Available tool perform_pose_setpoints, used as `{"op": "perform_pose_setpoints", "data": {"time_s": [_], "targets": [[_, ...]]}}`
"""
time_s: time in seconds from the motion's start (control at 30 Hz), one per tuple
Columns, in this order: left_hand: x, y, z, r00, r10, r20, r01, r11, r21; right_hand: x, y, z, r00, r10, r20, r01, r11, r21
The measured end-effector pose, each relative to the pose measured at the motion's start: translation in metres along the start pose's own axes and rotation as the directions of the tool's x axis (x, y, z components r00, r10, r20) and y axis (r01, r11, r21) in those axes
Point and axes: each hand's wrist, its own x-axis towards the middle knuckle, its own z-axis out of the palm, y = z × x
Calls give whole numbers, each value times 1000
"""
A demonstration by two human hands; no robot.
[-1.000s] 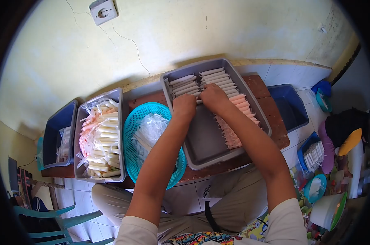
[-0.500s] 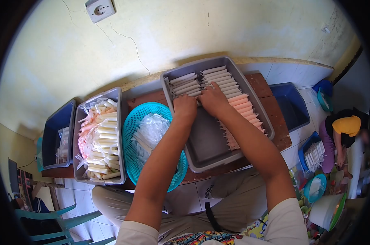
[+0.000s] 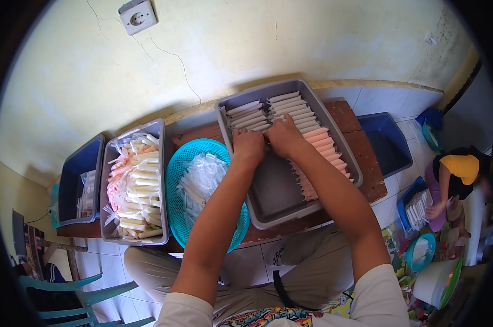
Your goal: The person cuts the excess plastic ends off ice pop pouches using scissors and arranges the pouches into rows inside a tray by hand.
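Inside a grey tray (image 3: 276,210), my left hand (image 3: 248,145) is at the lower end of a short row of pale sticks (image 3: 245,113), its fingers curled down. My right hand (image 3: 283,136) is just beside it, fingers bent, near the longer row of pale sticks (image 3: 291,106). Pink sticks (image 3: 325,147) lie below those, along the tray's right side. Both hands' fingertips are hidden, and what they grip is too small to make out.
A turquoise basket (image 3: 173,204) of clear plastic packs, a grey bin (image 3: 163,180) of yellow and pink sticks, and a dark blue bin (image 3: 67,180) stand left. Right are a blue tub (image 3: 385,143) and a seated person (image 3: 458,170) beside a blue container of white sticks (image 3: 415,207).
Both my hands have shifted slightly down within the tray. The person at the right has leaned into view and now reaches toward the container of white sticks.
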Motion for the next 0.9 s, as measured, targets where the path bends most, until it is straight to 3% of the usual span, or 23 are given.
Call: {"op": "perform_pose_setpoints", "data": {"time_s": [0.2, 0.3, 0.37, 0.4, 0.47, 0.53, 0.57, 0.63, 0.67, 0.73, 0.83, 0.9], "targets": [[-6, 7, -19, 995, -61, -84, 39, 968, -248, -7, 8, -18, 997, 51, 54, -56, 993, 105], [-12, 5, -31, 990, -102, -99, 60, 930, -362, -14, 9, -26, 992, 62, 112, -88, 964, 251], [-10, 3, -40, 985, -107, -137, 41, 911, -410, -16, 13, -27, 995, 79, -58, -59, 955, 290], [-10, 0, -44, 962, -174, -209, 41, 852, -521, -16, 17, -27, 995, 81, -57, -61, 955, 290], [-11, 1, -52, 933, -240, -267, 23, 782, -623, -18, 24, -26, 962, 70, -263, 102, 802, 589], [-12, 1, -57, 905, -357, -234, -50, 456, -888, -21, 22, -29, 941, 70, -330, 170, 746, 644], [-14, 0, -58, 903, -358, -237, -50, 459, -887, -21, 21, -32, 915, 72, -398, 245, 684, 687], [-18, -4, -60, 910, -383, -160, -111, 147, -983, -25, 10, -49, 900, 72, -430, 266, 690, 673], [-21, -5, -61, 909, -383, -165, -114, 151, -982, -28, 3, -57, 885, 77, -459, 280, 700, 657], [-31, -7, -65, 898, -386, -213, -252, -54, -966, -33, -10, -67, 875, 102, -472, 292, 668, 684], [-49, -14, -77, 858, -458, -231, -323, -132, -937, -39, -35, -71, 867, 164, -470, 308, 563, 767], [-66, -17, -89, 843, -470, -262, -348, -104, -932, -42, -54, -72, 866, 199, -458, 317, 492, 811]]}}
